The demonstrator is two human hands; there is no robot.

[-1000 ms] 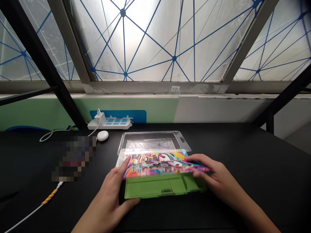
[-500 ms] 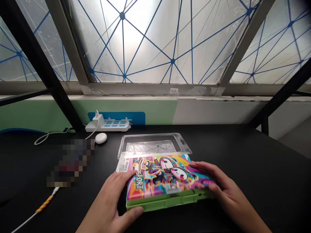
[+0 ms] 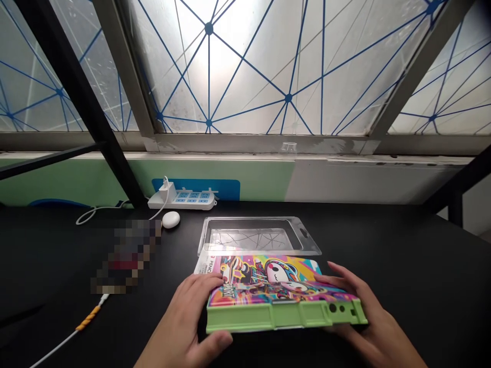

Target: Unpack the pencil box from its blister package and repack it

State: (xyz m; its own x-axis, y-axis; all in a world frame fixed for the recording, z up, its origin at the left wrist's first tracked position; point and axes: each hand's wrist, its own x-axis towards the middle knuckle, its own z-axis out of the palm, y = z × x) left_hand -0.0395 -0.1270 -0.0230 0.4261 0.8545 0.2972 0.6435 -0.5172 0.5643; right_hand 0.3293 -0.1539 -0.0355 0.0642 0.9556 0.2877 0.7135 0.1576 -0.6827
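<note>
A pencil case [image 3: 284, 286] with a colourful cartoon lid and a light green side faces me, its green edge tilted into view. My left hand [image 3: 192, 317] grips its left end, thumb at the lower front edge and fingers on top. Around the right end is my right hand [image 3: 364, 317], with fingers over the lid and the thumb partly hidden below. Behind the case lies a clear plastic tray [image 3: 307, 245] on the black table [image 3: 402, 255]. A printed white card [image 3: 205, 261] shows at the case's back left corner.
A white power strip [image 3: 195, 204] with a plugged-in charger stands by the wall. Near it are a round white object [image 3: 171, 220] and a blurred-out item [image 3: 126, 260] with a cable [image 3: 88, 318]. Black metal frame bars rise at both sides.
The case has tilted so that more of its green side shows. Its right end and my right hand sit further right. The whole view has shifted slightly.
</note>
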